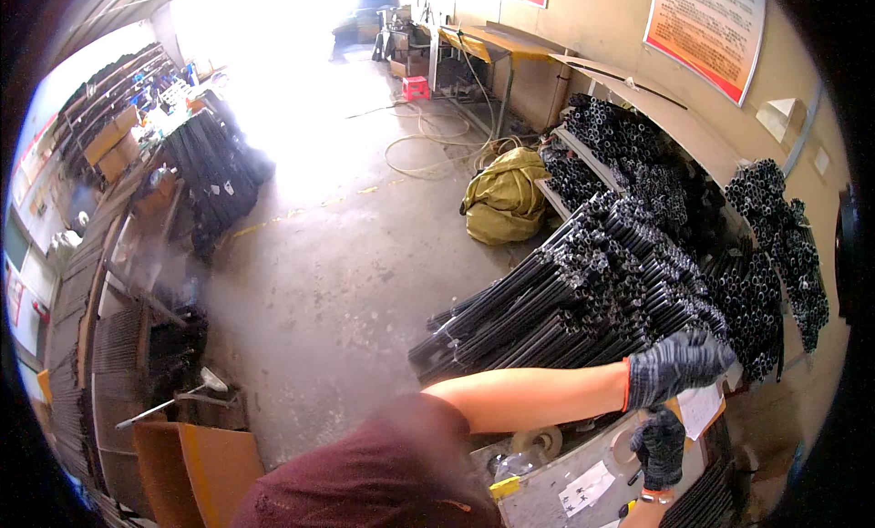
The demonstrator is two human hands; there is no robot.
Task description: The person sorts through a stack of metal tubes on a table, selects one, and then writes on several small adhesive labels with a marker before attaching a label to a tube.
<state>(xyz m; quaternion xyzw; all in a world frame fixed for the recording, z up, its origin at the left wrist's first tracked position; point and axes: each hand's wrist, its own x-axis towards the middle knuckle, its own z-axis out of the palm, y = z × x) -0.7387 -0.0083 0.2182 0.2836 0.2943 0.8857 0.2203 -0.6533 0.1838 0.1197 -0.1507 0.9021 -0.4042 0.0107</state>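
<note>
My left hand (679,366), in a dark grey knitted glove with an orange cuff, reaches across to the right. Its fingers look curled, beside the ends of a big stack of black tubes (547,314); whatever they hold is hidden. Just below it is my right hand (658,448), gloved alike, over a grey worktable (538,508). Those fingers are bent too, and I cannot make out what is in them. A roll of tape (622,446) lies beside the right hand, and a paper sheet (700,408) sits close to both hands. A white sheet with dark marks (586,488) rests on the table.
Another tape roll (549,440) and a clear plastic bag (518,466) lie on the worktable. More tube bundles (620,132) fill a rack along the right wall. An olive sack (507,198) and a coiled hose (421,154) are on the floor. An open cardboard box (219,469) stands at lower left.
</note>
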